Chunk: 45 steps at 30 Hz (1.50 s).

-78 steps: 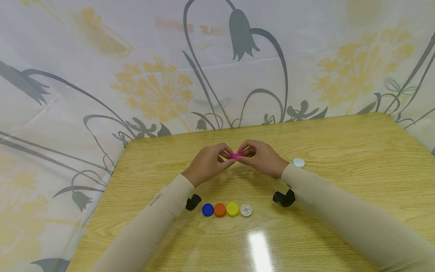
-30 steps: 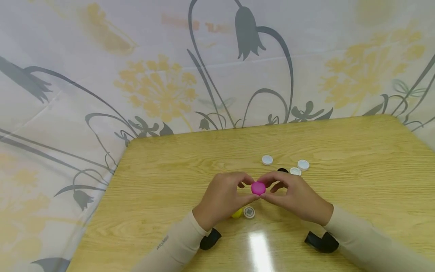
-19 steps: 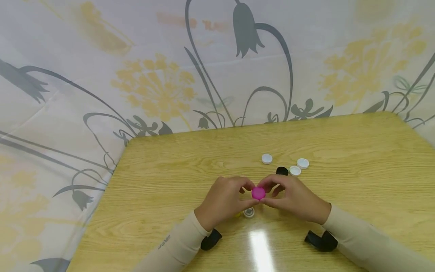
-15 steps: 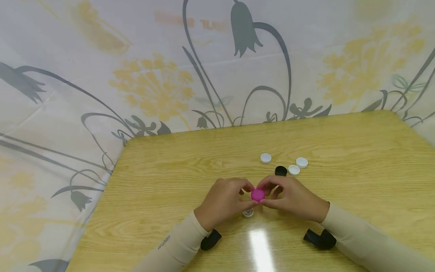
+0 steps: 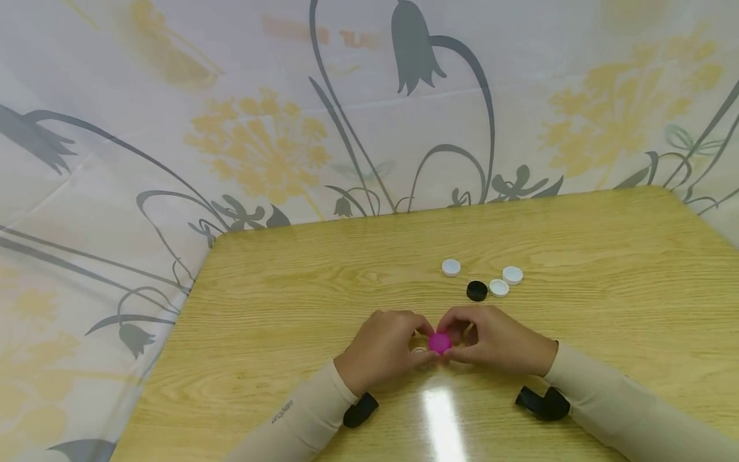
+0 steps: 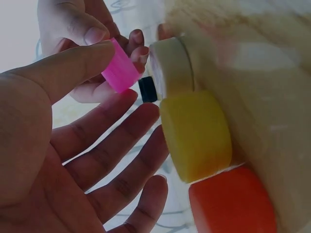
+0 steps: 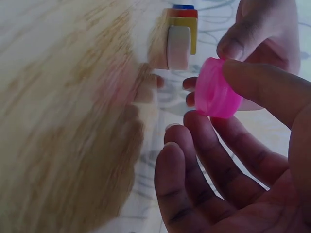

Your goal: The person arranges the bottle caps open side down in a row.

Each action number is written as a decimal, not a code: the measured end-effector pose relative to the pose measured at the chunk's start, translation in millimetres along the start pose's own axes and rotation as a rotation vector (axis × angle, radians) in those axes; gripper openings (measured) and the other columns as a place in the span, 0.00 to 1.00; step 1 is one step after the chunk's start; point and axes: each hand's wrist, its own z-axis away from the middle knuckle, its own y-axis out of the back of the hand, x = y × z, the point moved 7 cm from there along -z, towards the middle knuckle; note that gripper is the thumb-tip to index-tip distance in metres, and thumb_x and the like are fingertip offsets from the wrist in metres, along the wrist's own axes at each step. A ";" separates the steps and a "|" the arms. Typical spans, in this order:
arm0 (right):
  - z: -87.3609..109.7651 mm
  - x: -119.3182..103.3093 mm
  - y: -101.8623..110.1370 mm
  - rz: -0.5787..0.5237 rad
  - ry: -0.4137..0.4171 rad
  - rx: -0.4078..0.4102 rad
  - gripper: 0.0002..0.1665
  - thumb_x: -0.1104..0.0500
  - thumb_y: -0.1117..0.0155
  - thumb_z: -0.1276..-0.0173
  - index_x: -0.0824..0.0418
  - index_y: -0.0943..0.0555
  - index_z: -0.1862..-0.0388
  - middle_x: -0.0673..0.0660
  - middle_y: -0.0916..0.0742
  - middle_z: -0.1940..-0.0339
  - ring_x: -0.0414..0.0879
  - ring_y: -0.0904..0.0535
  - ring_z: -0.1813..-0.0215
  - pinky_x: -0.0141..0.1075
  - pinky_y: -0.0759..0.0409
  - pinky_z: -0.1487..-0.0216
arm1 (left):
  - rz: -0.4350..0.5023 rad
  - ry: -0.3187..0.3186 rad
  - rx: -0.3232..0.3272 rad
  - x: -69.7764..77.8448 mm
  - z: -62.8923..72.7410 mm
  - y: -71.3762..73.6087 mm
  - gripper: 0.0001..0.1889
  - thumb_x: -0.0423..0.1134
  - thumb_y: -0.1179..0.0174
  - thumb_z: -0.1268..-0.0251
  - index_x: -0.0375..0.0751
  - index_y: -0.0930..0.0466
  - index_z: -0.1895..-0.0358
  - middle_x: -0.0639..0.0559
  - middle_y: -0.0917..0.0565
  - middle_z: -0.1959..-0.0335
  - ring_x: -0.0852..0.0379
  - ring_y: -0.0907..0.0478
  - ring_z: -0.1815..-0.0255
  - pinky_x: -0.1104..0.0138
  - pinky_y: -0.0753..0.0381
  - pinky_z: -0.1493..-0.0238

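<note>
Between my two hands is a pink bottle cap, pinched by thumb and finger from either side. My left hand holds its left edge and my right hand its right edge. The right wrist view shows the hollow inside of the cap, held above the wooden table. Close by stand a white cap, a yellow cap and an orange cap in a row; the far end shows a blue cap. In the head view my left hand hides most of this row.
Beyond the hands, a black cap lies beside a white upturned cap. Another white cap sits just behind, and one more white disc lies further left. Wrist cameras hang below the sleeves. A patterned cloth backs the table.
Both hands brought the pink cap from further back on the table nearer and rightward, then lowered it slightly beside the row. The left hand now covers the row; the black cap has come into full view.
</note>
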 end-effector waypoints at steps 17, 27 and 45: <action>0.8 4.9 -6.1 0.009 -0.033 -0.066 0.12 0.54 0.25 0.37 0.55 0.18 0.58 0.45 0.17 0.72 0.34 0.23 0.70 0.29 0.20 0.67 | -0.042 -0.018 -0.014 3.3 2.7 -8.2 0.13 0.54 0.28 0.42 0.51 0.11 0.62 0.63 0.14 0.66 0.66 0.21 0.64 0.69 0.22 0.56; 0.4 5.7 -7.5 0.071 -0.004 -0.056 0.11 0.56 0.25 0.38 0.53 0.18 0.59 0.43 0.18 0.70 0.32 0.25 0.71 0.28 0.22 0.69 | -0.088 -0.020 -0.020 4.1 2.9 -10.2 0.13 0.55 0.28 0.42 0.52 0.11 0.62 0.63 0.14 0.66 0.65 0.23 0.64 0.71 0.25 0.62; 1.9 0.6 -9.7 0.134 0.014 -0.047 0.14 0.61 0.25 0.41 0.51 0.20 0.61 0.45 0.21 0.72 0.31 0.30 0.73 0.27 0.26 0.71 | -0.191 -0.033 0.018 10.1 5.1 -12.5 0.13 0.55 0.28 0.42 0.52 0.12 0.62 0.61 0.14 0.63 0.62 0.22 0.61 0.70 0.23 0.60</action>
